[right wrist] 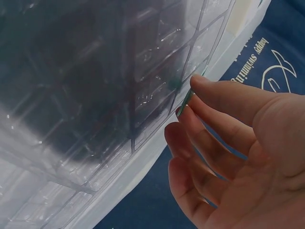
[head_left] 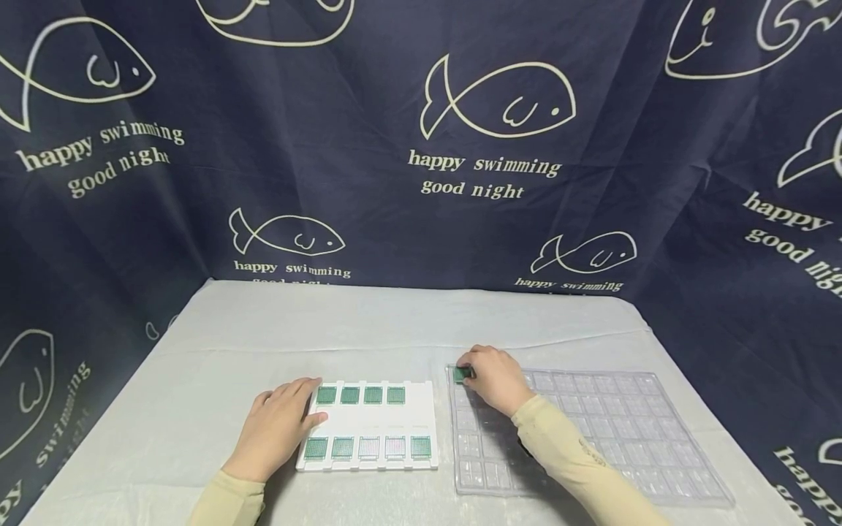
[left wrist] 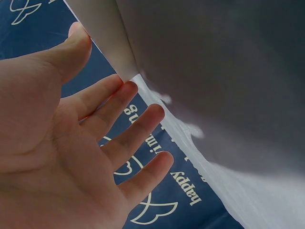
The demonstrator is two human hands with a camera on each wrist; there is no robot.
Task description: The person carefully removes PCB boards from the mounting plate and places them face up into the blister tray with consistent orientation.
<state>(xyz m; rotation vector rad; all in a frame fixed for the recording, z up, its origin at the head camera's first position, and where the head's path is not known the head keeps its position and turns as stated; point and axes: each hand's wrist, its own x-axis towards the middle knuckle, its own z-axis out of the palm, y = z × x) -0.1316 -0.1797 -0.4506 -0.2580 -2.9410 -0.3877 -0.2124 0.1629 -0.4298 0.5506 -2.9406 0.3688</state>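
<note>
Green circuit board [head_left: 462, 374] is at the clear compartment tray's [head_left: 618, 405] far left corner, pinched between the right hand's [head_left: 496, 376] thumb and fingertips, apparently by its edges to spare its faces. The left hand [head_left: 279, 424], fingers extended, rests at the white holder's [head_left: 414, 410] left edge, probably steadying it.

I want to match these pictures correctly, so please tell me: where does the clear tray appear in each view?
Head: the clear tray is at lower right, with the right hand at its far left corner.
Left wrist: not visible.
Right wrist: it fills most of the left half.
Shared landmark: the blue curtain with white print, in all three.
</note>
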